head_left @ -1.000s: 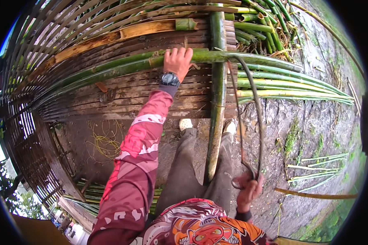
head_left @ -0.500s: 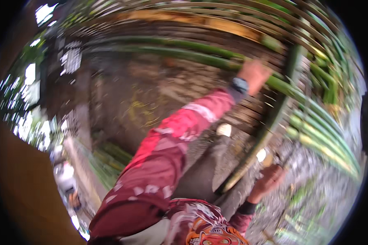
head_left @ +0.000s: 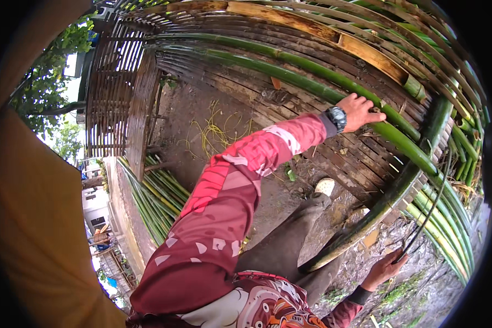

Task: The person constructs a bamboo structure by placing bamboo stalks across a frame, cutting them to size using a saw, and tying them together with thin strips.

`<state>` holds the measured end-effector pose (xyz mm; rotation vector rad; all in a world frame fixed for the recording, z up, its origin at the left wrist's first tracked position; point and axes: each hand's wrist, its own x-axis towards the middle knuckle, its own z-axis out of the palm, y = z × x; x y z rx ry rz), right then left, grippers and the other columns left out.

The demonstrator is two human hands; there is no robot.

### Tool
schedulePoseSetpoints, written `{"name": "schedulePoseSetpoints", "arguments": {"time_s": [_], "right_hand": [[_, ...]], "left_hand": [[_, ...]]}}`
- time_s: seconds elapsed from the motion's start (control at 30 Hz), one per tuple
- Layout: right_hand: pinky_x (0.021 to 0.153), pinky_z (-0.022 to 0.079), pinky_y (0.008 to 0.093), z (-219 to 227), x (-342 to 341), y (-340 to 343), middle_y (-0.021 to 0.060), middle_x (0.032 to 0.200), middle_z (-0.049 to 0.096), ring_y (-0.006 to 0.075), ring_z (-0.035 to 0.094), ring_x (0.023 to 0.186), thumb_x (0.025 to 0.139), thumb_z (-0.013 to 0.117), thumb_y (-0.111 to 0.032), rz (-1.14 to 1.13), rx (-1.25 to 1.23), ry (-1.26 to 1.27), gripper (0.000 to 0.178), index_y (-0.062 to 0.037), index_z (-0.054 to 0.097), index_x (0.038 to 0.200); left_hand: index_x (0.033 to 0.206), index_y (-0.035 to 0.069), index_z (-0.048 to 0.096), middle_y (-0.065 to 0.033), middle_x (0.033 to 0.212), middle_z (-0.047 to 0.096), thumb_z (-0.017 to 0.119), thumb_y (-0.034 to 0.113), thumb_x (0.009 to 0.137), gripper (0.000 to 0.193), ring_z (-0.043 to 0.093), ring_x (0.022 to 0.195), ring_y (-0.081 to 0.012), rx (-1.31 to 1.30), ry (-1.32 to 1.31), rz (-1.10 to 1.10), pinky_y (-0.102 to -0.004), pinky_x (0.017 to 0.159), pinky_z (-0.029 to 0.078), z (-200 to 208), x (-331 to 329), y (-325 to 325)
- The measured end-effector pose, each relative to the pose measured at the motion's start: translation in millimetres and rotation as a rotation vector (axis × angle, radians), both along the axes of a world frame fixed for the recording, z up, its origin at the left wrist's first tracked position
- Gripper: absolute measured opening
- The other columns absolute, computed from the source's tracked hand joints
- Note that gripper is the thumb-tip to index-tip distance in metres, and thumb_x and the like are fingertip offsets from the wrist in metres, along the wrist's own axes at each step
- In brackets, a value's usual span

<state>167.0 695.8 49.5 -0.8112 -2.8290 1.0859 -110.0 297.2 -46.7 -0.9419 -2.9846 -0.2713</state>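
My left hand [head_left: 359, 113], at the end of a red patterned sleeve with a wristwatch [head_left: 336, 119], presses on a long green bamboo pole [head_left: 402, 143]. Its fingers curl over the pole and the thumb points right. Lower right, my right hand [head_left: 387, 269] is closed round the near end of a long, thin, dark tool [head_left: 429, 210], perhaps a blade seen edge-on. The tool's far end reaches up beside the pole's right end. A thick bamboo crosspiece [head_left: 366, 221] lies under the pole. Behind runs a second green bamboo pole [head_left: 300, 61].
A slatted bamboo platform [head_left: 339, 156] stretches across the middle. Split bamboo strips [head_left: 443, 238] lie at right, and more bamboo poles [head_left: 153, 202] are stacked at left. Yellow cord [head_left: 216, 134] lies loose on the muddy ground. A slatted bamboo bench [head_left: 117, 93] stands at far left.
The earlier picture is blurred by motion. The view has turned, and both hands now appear further right and lower. My left hand remains at the pole; the dark tool now shows clearly.
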Motion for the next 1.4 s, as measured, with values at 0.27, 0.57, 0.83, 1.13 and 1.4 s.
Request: {"name": "schedulePoseSetpoints", "arguments": {"time_s": [0.27,0.57,0.83,1.13,1.4], "right_hand": [[0.073,0.049,0.0335,-5.1,8.2,-18.8,0.0209,0.105,0.069,0.0168,0.058,0.085,0.110,0.055,-0.033,-0.094,0.007,0.009,0.059,0.0115,0.045,0.148],[0.062,0.045,0.0396,-2.8,-5.5,-53.4,0.0141,0.085,0.064,0.0210,0.054,0.072,0.108,0.057,-0.017,0.134,0.169,0.137,0.024,0.0069,0.062,0.111],[0.052,0.041,0.0335,38.4,-23.5,-81.8,0.0071,0.069,0.058,0.0145,0.054,0.058,0.107,0.057,-0.019,-0.164,-0.327,0.091,0.019,-0.0012,0.058,0.101],[0.052,0.042,0.0426,41.0,-40.4,-107.3,0.0147,0.067,0.056,0.0345,0.057,0.056,0.104,0.058,-0.014,-0.097,-0.325,0.112,0.012,-0.0033,0.055,0.098],[0.054,0.043,0.0464,43.0,-50.7,-108.9,0.0179,0.070,0.059,0.0412,0.059,0.060,0.102,0.060,-0.011,-0.028,-0.310,0.142,0.011,-0.0024,0.054,0.100]], "left_hand": [[0.153,0.043,0.039,-0.0101,0.111,0.063,0.061,0.005,0.088,0.079,0.064,0.100,-0.0279,0.015,-0.049,-0.083,-0.0439,0.081,0.048,5.4,-8.9,-20.4],[0.148,0.030,0.054,-0.0156,0.109,0.062,0.068,0.022,0.094,0.057,0.061,0.104,-0.0357,-0.087,-0.164,-0.023,-0.0572,0.094,0.047,32.8,-18.8,-34.6],[0.132,0.000,0.060,-0.0198,0.131,0.058,0.066,0.041,0.093,0.057,0.048,0.130,-0.0397,0.242,0.055,0.170,-0.0593,0.116,0.030,47.3,3.3,93.2],[0.083,0.005,0.069,-0.0185,0.082,0.073,0.048,0.048,0.101,0.051,0.071,0.081,-0.0372,0.123,-0.231,0.229,-0.0516,0.080,0.056,36.0,-15.9,163.9],[0.085,0.007,0.069,-0.0167,0.075,0.073,0.036,0.056,0.104,0.061,0.072,0.068,-0.0347,-0.003,-0.224,0.188,-0.0496,0.063,0.057,32.4,-51.9,163.3]]}}
